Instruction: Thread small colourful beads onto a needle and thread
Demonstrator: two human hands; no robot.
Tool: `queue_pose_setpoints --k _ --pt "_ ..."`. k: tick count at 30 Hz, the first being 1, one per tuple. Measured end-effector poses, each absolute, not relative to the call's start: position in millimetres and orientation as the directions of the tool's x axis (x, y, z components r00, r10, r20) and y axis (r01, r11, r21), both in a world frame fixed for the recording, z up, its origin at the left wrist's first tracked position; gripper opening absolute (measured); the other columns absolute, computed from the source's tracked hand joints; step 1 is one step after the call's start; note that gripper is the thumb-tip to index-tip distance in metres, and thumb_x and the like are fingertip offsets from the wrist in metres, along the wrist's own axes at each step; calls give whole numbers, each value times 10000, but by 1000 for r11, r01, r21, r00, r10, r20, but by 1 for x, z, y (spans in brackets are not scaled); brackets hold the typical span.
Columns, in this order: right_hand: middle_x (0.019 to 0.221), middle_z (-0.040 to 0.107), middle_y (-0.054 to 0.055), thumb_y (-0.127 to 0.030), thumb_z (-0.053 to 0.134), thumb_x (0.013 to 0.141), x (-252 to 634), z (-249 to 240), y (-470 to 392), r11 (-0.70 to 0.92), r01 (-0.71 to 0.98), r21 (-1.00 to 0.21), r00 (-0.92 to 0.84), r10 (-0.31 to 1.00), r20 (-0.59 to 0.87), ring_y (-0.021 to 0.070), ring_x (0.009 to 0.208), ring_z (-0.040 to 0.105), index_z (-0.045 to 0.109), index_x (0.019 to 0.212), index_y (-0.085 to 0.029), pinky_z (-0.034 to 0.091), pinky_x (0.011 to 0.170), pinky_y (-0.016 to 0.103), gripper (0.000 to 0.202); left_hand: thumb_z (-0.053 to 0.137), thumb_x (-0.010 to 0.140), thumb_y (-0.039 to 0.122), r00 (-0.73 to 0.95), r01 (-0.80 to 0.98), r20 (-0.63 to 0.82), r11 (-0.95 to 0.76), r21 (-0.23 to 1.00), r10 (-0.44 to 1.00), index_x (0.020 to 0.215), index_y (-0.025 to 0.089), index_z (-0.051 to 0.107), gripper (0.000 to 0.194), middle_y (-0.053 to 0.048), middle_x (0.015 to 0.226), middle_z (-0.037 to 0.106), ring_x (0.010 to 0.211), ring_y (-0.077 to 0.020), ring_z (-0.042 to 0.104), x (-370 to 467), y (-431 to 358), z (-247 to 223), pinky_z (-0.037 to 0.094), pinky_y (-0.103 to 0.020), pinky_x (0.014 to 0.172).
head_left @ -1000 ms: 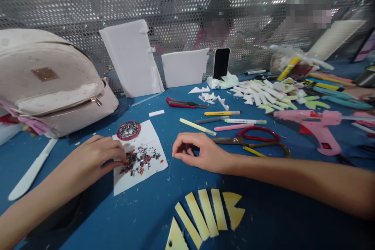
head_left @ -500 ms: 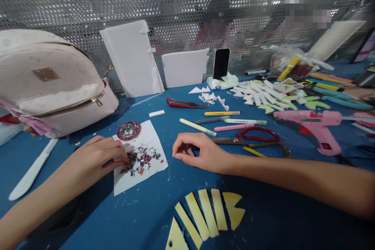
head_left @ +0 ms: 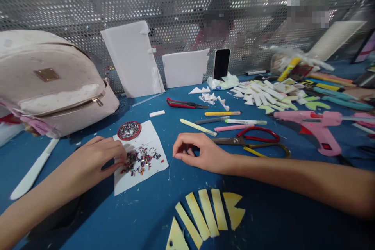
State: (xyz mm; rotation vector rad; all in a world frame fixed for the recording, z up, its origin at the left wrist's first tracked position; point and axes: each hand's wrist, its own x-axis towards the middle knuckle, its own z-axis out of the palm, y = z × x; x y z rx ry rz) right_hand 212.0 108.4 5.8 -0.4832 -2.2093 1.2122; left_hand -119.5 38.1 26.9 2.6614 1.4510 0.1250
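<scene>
My left hand [head_left: 99, 157] rests at the left side of a heap of tiny shiny multicoloured beads [head_left: 144, 158], with thumb and fingertips pressed together among them. Whatever those fingertips hold is too small to make out. Beneath the heap lies a white sheet of paper [head_left: 123, 185], and a round red-rimmed dish [head_left: 129, 130] of similar bits sits at its top edge. To the right of the paper, my right hand [head_left: 202, 152] pinches a thin clear thread [head_left: 169, 172] that hangs down toward the blue table. Yellow fish-shaped foam pieces [head_left: 208, 213] lie nearest me, in separate strips.
Scissors [head_left: 258, 140] lie partly behind my right hand, near several markers [head_left: 222, 113] and a red cutter knife [head_left: 186, 104]. A pink glue gun [head_left: 316, 125] is at right. A backpack [head_left: 55, 82], white boards [head_left: 131, 60] and a phone [head_left: 222, 64] stand along the perforated metal screen.
</scene>
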Motion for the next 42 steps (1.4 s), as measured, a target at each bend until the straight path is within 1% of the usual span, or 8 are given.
queue_pose_setpoints --k 3,6,10,15,20,27,32,42 --pt "844 617 21 -210 610 937 213 6 108 519 47 -853 -778 555 295 94 662 510 657 896 -163 420 577 219 78 520 928 183 506 854 20 -504 128 862 901 247 622 124 5 875 690 795 -180 615 -117 35 28 379 -338 792" --pt "842 617 20 -207 606 936 213 6 108 516 48 -855 -779 556 292 93 659 509 661 894 -163 419 575 222 82 519 928 214 476 870 33 -476 132 879 884 237 598 93 -6 844 666 753 -185 580 -114 34 28 381 -331 743" --pt "841 617 19 -198 609 929 212 7 108 517 40 -855 -775 556 300 90 655 507 664 893 -158 411 570 222 77 523 942 238 482 867 30 -481 130 876 853 227 573 102 -12 813 649 728 -185 559 -112 34 25 380 -327 718" --pt "830 614 15 -197 609 930 212 7 107 520 38 -854 -773 556 304 88 648 508 663 885 -158 407 565 223 80 503 973 226 507 854 -3 -502 141 862 854 228 577 140 -8 841 667 747 -172 580 -114 38 21 381 -325 739" --pt "840 614 18 -197 608 930 212 8 108 515 45 -856 -779 555 293 90 657 508 665 895 -153 413 573 227 80 512 979 209 534 833 38 -533 146 845 937 255 645 147 -10 928 705 862 -186 634 -121 43 20 377 -336 791" --pt "844 610 18 -206 611 933 212 6 109 517 38 -855 -775 555 301 88 659 508 665 899 -155 414 577 217 82 537 962 201 555 816 59 -556 155 830 912 273 692 177 4 925 712 860 -181 647 -121 43 20 384 -313 780" --pt "841 611 16 -197 614 930 213 5 109 515 35 -857 -775 555 302 88 658 507 670 897 -153 411 571 213 78 585 964 235 567 809 61 -569 151 822 914 285 684 122 23 931 715 859 -182 647 -122 44 19 374 -311 788" --pt "833 607 15 -193 613 931 212 6 108 518 28 -855 -773 554 310 86 652 506 667 893 -146 408 561 216 81 581 990 266 559 807 55 -558 190 827 950 281 669 98 21 960 722 894 -181 653 -119 44 15 377 -308 799"
